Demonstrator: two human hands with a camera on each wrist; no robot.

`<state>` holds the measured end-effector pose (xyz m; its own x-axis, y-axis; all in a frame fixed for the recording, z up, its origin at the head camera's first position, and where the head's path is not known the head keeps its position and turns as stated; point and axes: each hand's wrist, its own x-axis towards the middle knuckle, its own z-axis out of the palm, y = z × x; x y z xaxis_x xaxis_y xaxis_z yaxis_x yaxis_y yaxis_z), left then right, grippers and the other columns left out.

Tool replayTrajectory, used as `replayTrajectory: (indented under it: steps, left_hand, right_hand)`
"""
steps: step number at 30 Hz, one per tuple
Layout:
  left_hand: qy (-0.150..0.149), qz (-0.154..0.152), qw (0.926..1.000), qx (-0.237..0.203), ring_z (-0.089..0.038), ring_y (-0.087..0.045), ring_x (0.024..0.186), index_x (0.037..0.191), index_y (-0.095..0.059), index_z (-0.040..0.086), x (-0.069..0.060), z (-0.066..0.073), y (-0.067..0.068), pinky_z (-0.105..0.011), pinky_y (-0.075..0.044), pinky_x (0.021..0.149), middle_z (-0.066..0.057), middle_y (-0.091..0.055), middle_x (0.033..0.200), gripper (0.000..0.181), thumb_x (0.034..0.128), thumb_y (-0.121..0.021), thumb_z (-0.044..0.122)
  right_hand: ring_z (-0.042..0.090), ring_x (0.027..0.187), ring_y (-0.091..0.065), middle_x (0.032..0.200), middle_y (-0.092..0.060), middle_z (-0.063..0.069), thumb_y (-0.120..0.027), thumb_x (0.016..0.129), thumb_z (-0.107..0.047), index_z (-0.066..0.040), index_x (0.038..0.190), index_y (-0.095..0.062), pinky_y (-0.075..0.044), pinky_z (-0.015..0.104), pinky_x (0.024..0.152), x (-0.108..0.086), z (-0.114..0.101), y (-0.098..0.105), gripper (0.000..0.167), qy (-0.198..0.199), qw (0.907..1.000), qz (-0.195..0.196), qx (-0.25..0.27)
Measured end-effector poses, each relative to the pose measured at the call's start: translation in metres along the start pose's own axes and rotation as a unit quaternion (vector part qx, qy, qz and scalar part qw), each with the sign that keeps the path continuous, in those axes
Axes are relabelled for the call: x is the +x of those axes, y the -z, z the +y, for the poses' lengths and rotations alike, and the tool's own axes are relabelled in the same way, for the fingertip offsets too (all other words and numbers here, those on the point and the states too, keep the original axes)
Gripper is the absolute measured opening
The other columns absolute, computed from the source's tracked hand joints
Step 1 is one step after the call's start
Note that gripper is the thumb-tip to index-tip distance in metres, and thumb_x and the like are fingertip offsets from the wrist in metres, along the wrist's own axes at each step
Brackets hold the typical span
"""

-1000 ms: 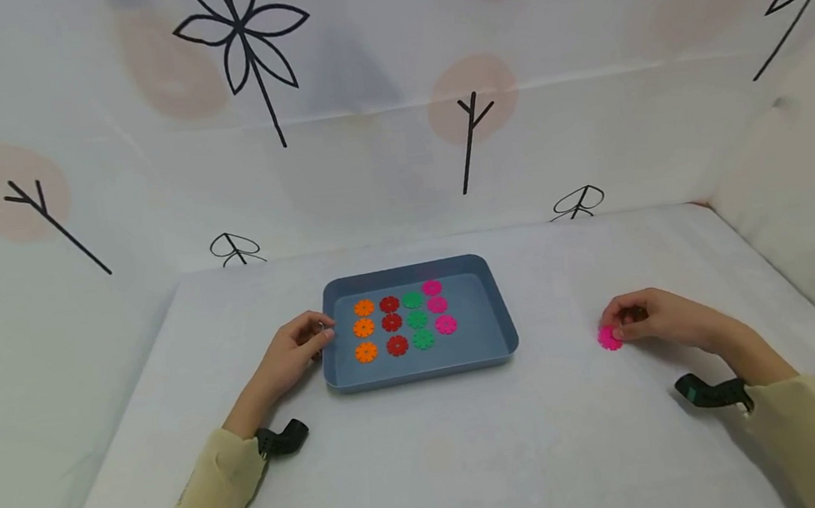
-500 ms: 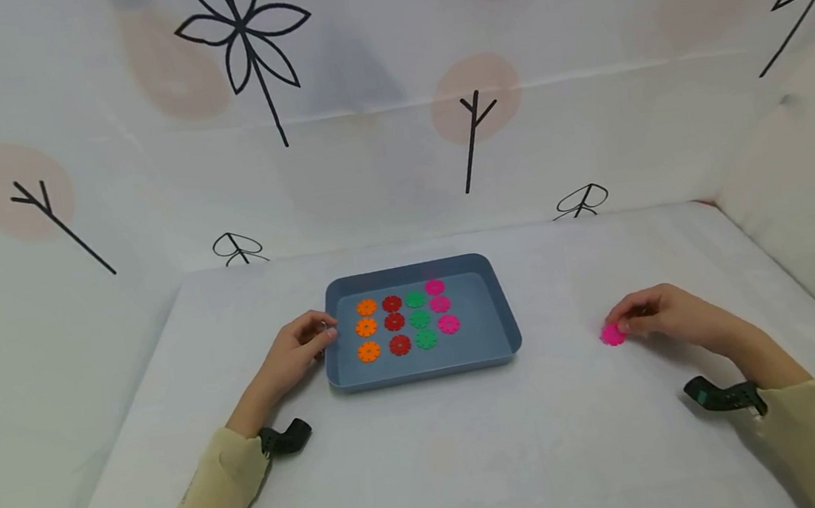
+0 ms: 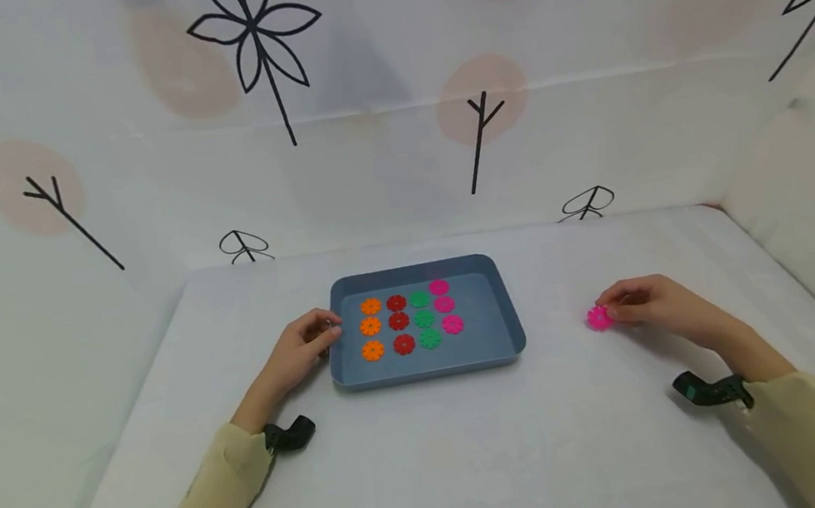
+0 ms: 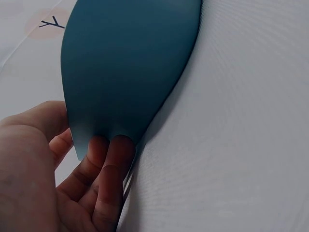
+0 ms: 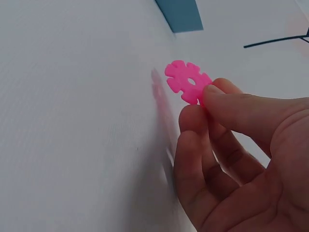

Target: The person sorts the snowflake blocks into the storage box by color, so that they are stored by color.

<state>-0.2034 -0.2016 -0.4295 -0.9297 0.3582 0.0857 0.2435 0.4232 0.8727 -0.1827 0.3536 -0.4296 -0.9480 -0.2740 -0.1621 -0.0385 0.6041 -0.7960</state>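
Observation:
A blue-grey tray (image 3: 485, 312) lies on the white table, holding columns of flat notched snowflake discs. From left to right they are orange discs (image 3: 370, 326), red discs (image 3: 399, 321), green discs (image 3: 425, 319) and pink discs (image 3: 445, 305), three of each. My left hand (image 3: 304, 351) grips the tray's left rim; in the left wrist view its fingers (image 4: 119, 157) press the outer wall, while the thumb tip is hidden behind the rim. Right of the tray, my right hand (image 3: 659, 311) pinches another pink snowflake disc (image 5: 179, 79) between thumb and fingers, above the tabletop.
White cloth (image 3: 431, 461) covers the table. Behind it rises a pale backdrop (image 3: 382, 165) printed with line plants and pink spots, with further cloth walls at left and right. Dark wrist mounts (image 3: 706, 389) sit at both sleeves.
My right hand has moved slightly up and to the left, raising the pink snowflake disc. The left hand stays on the tray rim. The head view has shifted a little.

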Motion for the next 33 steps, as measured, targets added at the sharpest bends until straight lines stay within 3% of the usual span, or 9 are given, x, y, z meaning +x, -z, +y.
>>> replayTrajectory:
  steps: [7, 14, 16, 23, 33]
  left_hand:
    - [-0.004, -0.002, 1.0000, 0.006, -0.031, -0.055, 0.075, 0.119, -0.061, -0.005, 0.002, -0.001, -0.001, -0.028, -0.046, 0.063, -0.011, -0.059, 0.089, 0.024, 0.1007, -0.060, 0.011]
    - [-0.001, 0.005, 0.9999, 0.008, -0.032, -0.055, 0.075, 0.121, -0.061, -0.001, 0.013, -0.034, -0.003, -0.028, -0.045, 0.061, -0.012, -0.058, 0.089, 0.024, 0.1012, -0.059, 0.013]
    - [-0.003, 0.008, 0.9999, 0.007, -0.029, -0.055, 0.074, 0.120, -0.062, 0.002, 0.013, -0.038, -0.003, -0.028, -0.045, 0.061, -0.011, -0.058, 0.089, 0.023, 0.1011, -0.060, 0.015]
    - [-0.011, 0.012, 0.9999, 0.001, -0.023, -0.055, 0.073, 0.117, -0.064, 0.008, 0.012, -0.042, -0.003, -0.028, -0.046, 0.061, -0.007, -0.059, 0.089, 0.021, 0.1002, -0.063, 0.021]
    - [-0.015, 0.014, 0.9998, -0.001, -0.023, -0.055, 0.072, 0.116, -0.065, 0.009, 0.013, -0.041, -0.003, -0.028, -0.045, 0.060, -0.007, -0.058, 0.088, 0.021, 0.0998, -0.063, 0.022]
  right_hand:
    - [0.024, 0.097, -0.056, 0.114, -0.064, 0.014, -0.064, 0.098, -0.019, -0.004, 0.119, -0.067, -0.052, 0.030, 0.077, 0.015, -0.013, -0.006, 0.026, 0.005, 1.0000, -0.002, 0.002]
    - [0.030, 0.097, -0.060, 0.111, -0.065, 0.013, -0.065, 0.097, -0.017, -0.006, 0.118, -0.067, -0.054, 0.034, 0.081, 0.032, -0.033, -0.016, 0.024, 0.018, 0.9997, -0.011, 0.012]
    - [0.031, 0.096, -0.061, 0.110, -0.065, 0.013, -0.065, 0.097, -0.017, -0.006, 0.118, -0.067, -0.054, 0.035, 0.082, 0.037, -0.038, -0.020, 0.024, 0.029, 0.9994, -0.012, 0.016]
    - [0.033, 0.096, -0.063, 0.106, -0.068, 0.011, -0.065, 0.096, -0.014, -0.006, 0.115, -0.069, -0.054, 0.039, 0.084, 0.053, -0.057, -0.031, 0.021, 0.062, 0.9974, -0.022, 0.031]
    - [0.039, 0.097, -0.062, 0.101, -0.069, 0.011, -0.065, 0.096, -0.011, -0.004, 0.114, -0.070, -0.053, 0.046, 0.085, 0.072, -0.084, -0.046, 0.019, 0.094, 0.9939, -0.046, 0.036]
